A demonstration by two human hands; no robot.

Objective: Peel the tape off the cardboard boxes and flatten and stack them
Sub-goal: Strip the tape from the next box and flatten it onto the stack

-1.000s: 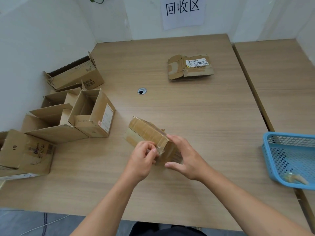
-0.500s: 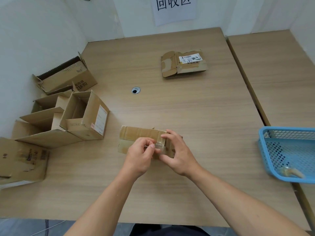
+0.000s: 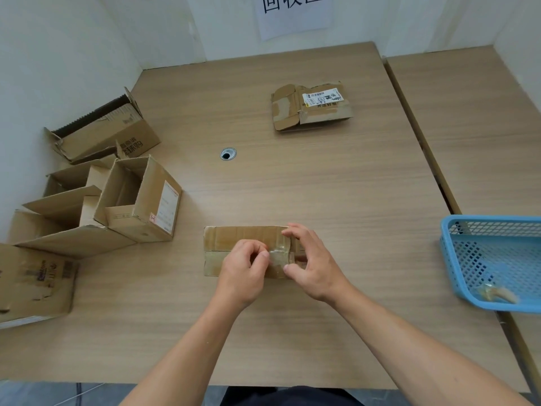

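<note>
While the right hand (image 3: 314,265) grips one end of the small box (image 3: 234,238), left hand (image 3: 243,271) curled, pinching clear tape (image 3: 279,254) on its top

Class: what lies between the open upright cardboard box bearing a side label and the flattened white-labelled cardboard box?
A round metal-rimmed cable hole in the wooden table, shown in the head view.

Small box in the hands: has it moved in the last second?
Yes. The small box has turned: earlier skewed, its long side now runs parallel to the table's near edge, still below the cable hole.
</note>
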